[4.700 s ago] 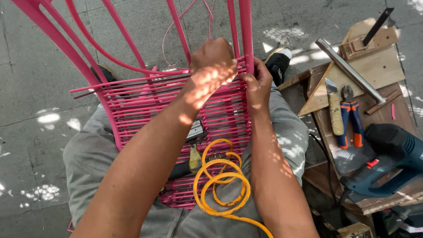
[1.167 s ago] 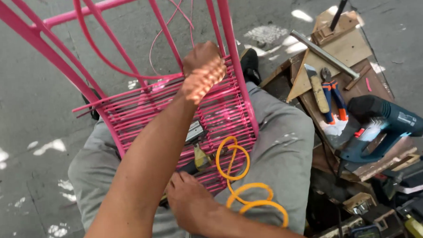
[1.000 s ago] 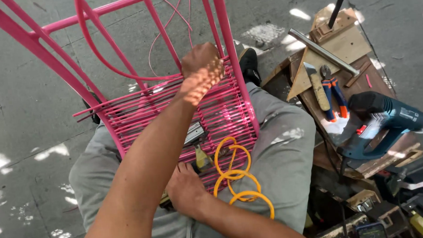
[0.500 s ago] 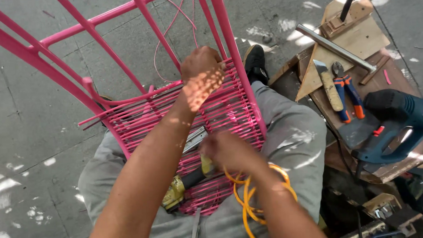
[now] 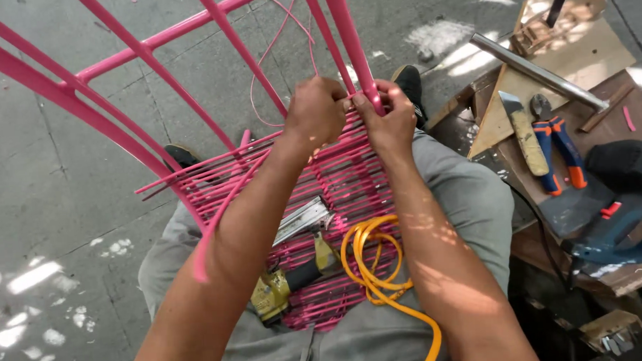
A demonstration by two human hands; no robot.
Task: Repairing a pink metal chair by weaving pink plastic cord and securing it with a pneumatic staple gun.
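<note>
The pink frame [image 5: 345, 51] is grasped by the right hand [image 5: 388, 117]; pink cords [image 5: 335, 180] are pinched by the left hand [image 5: 317, 111]. Below the frame, a stapler [image 5: 296, 274] and an orange hose [image 5: 370, 271] are lying.

- One view only, from a camera worn on the person's head; it looks steeply down over both forearms onto the lap
- It sits close: the left hand [image 5: 317, 111] and right hand [image 5: 388, 117] fill the upper middle, on the pink chair frame [image 5: 187, 21]
- The grey concrete floor [image 5: 44, 183] spreads to the left; a low wooden bench [image 5: 522, 244] with tools lies at the right edge
</note>
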